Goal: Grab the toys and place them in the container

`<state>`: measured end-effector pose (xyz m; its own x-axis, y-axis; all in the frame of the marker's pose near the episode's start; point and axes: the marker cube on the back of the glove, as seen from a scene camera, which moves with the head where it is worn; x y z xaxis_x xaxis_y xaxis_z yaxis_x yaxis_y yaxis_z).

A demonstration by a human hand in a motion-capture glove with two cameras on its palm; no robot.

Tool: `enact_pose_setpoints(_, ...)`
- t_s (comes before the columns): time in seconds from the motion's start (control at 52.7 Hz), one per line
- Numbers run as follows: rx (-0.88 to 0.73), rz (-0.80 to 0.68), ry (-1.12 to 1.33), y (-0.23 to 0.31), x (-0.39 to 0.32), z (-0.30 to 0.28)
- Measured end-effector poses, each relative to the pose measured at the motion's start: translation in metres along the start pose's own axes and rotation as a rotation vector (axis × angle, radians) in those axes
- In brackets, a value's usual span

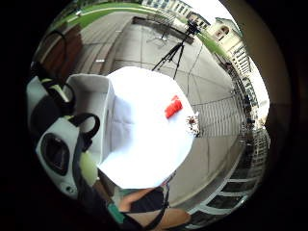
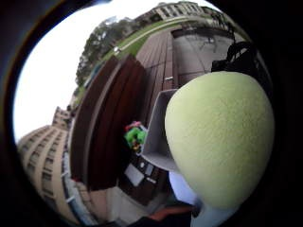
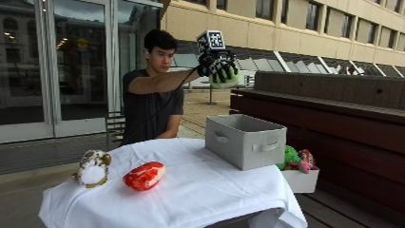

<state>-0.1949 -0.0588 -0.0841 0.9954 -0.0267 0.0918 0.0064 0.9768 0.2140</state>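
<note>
Grip [image 3: 218,68] raised high on outstretched arm, fingers curled round green ball [image 3: 226,77], seemingly above grey container [image 3: 245,140]

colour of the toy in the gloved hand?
Pale yellow-green; the toy shows best in the thumb side palm view.

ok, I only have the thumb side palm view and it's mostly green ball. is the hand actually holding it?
Observer: Yes. The outside view shows the gloved right hand raised at head height, its fingers curled round the green ball.
Operator: Which toys are on the table?
Observer: Two lie on the white tablecloth: a red toy and a white-and-brown plush, both apart from the container.
Operator: Where's the container relative to the hand?
Observer: The grey container stands on the table well below the hand. I cannot tell whether the hand is directly over it.
</note>
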Motion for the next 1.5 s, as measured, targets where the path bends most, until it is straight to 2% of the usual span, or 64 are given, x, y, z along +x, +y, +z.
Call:
enact_pose_setpoints(0.285,-0.090,-0.102,0.027,0.004,-0.074,0.048)
enact_pose_setpoints(0.513,-0.232,-0.106,0.003,0.002,-0.073,0.078)
enact_pose_setpoints(0.664,-0.413,-0.131,-0.050,-0.003,-0.061,0.100)
enact_pose_setpoints(0.854,-0.371,-0.162,-0.083,0.009,-0.057,0.104)
enact_pose_setpoints(0.987,-0.334,-0.164,-0.027,0.007,-0.032,0.095)
enact_pose_setpoints(1.139,-0.231,-0.155,0.067,0.000,0.031,0.077)
enact_pose_setpoints(1.5,-0.185,0.040,0.087,0.008,0.190,0.048)
